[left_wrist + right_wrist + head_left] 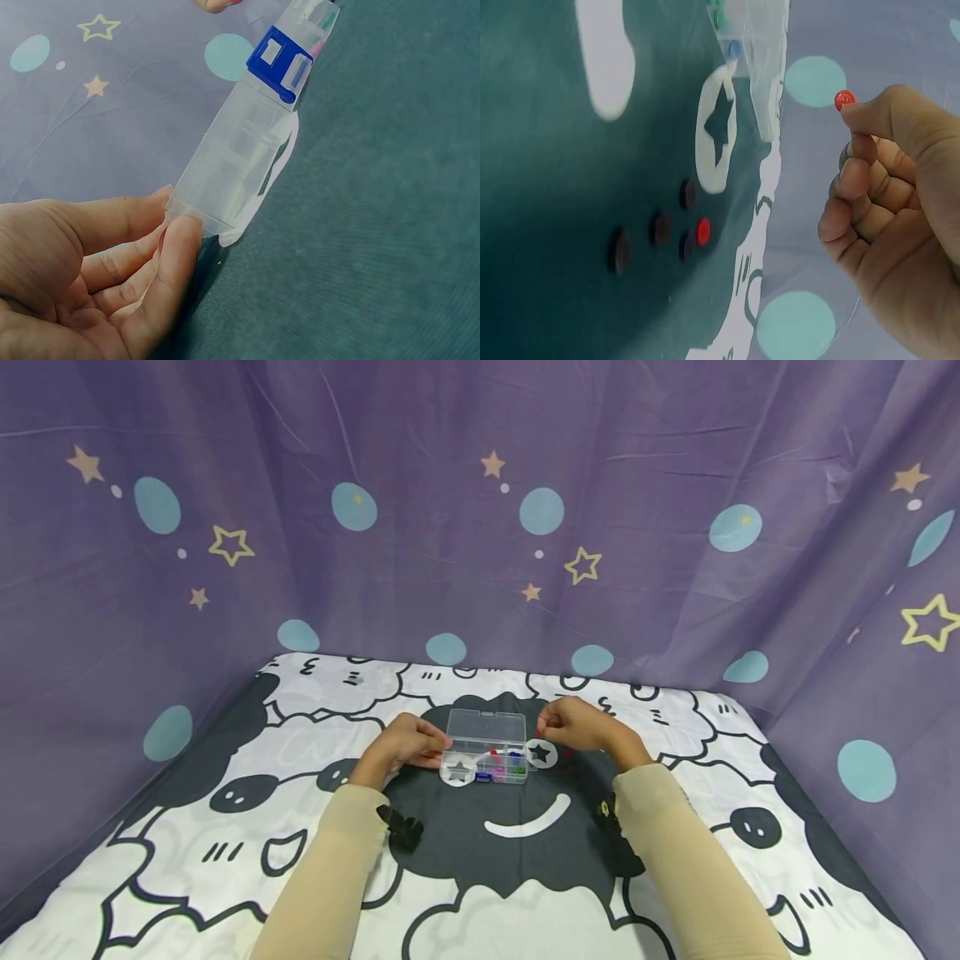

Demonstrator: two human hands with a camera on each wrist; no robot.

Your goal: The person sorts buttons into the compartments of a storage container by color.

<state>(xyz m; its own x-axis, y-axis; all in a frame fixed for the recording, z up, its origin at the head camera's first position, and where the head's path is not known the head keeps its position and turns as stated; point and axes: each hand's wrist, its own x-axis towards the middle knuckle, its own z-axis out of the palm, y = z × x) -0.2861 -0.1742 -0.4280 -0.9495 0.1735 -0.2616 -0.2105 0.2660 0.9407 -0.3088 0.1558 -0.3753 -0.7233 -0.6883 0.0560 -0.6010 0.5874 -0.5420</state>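
A clear plastic compartment box (465, 747) lies on the dark cloth with its lid (487, 724) raised at the back. Small red, pink, blue and green pieces show in its right-hand compartments. My left hand (408, 741) grips the box's left end between thumb and fingers; the blue latch (281, 64) is on the box's front side. To the right of the box, my right hand (900, 172) pinches a small red button (844, 99) at its fingertips, held up above the cloth. Another red button (703, 231) lies below among several dark buttons (619, 250).
The patterned cloth (517, 868) covers the surface, with a printed star circle (542, 753) just right of the box. A purple curtain (420, 585) with stars and dots hangs behind and along both sides.
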